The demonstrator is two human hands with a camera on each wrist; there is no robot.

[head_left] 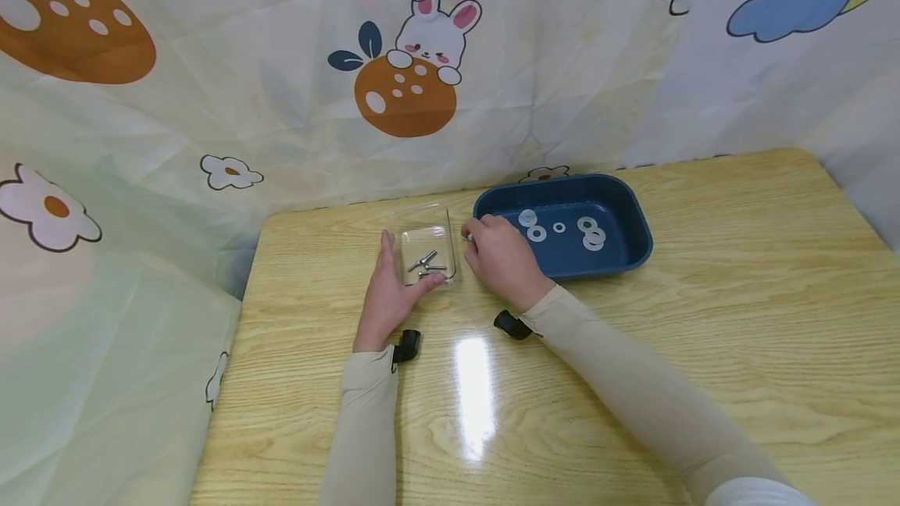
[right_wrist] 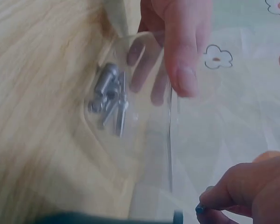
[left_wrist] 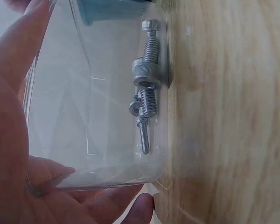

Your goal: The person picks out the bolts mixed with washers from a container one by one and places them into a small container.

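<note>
My left hand (head_left: 390, 295) grips a clear plastic box (head_left: 424, 236), its thumb over the near rim and its fingers along the left side. Several silver socket-head screws (left_wrist: 150, 49) of different sizes lie on the floor of the box. Just right of the box, by the left end of a dark blue tray (head_left: 636, 213), is my right hand (head_left: 505, 260). Its thumb and fingers pinch a small metal screw (right_wrist: 200, 208), mostly hidden. Flat washers (head_left: 594, 237) of several sizes lie inside the tray; the hand covers part of its left end.
Both containers stand on a wood-grain table (head_left: 738, 272), close to its back edge. Behind and to the left hangs a printed cloth (head_left: 281, 100). A black wrist camera (head_left: 408, 345) sits at the left cuff, another wrist camera (head_left: 512, 325) at the right.
</note>
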